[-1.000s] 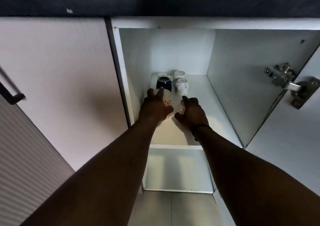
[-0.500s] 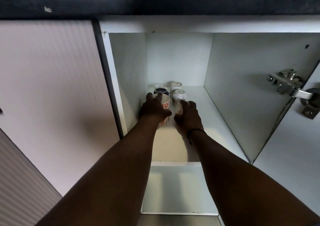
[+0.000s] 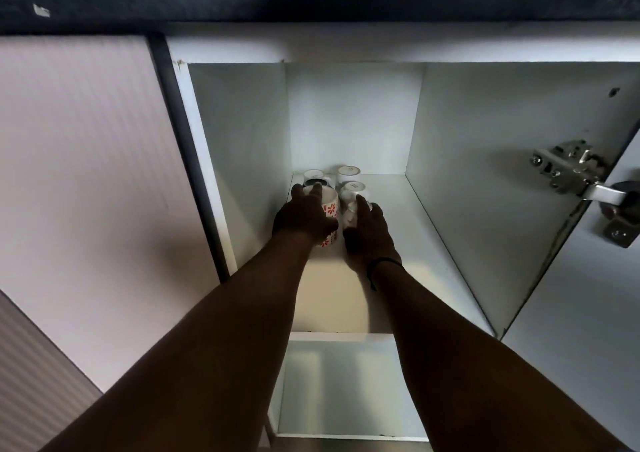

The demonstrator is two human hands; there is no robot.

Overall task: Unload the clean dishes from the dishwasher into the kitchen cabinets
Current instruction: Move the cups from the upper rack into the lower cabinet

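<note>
**Two cups on the cabinet shelf, a hand on each**

The left hand curls over a white mug with red flowers, upright on the upper shelf near the left wall. The right hand wraps a small clear glass just beside it, apparently upright. Behind stand a dark mug and three white cups. The door hinge is at right.

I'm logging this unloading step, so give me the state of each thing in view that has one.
Cabinet door: open.
Left door: closed.
Red-patterned mug: on the shelf, gripped by the left hand.
Clear glass: on the shelf, held by the right hand.
White cups: upside down at the back.
</note>
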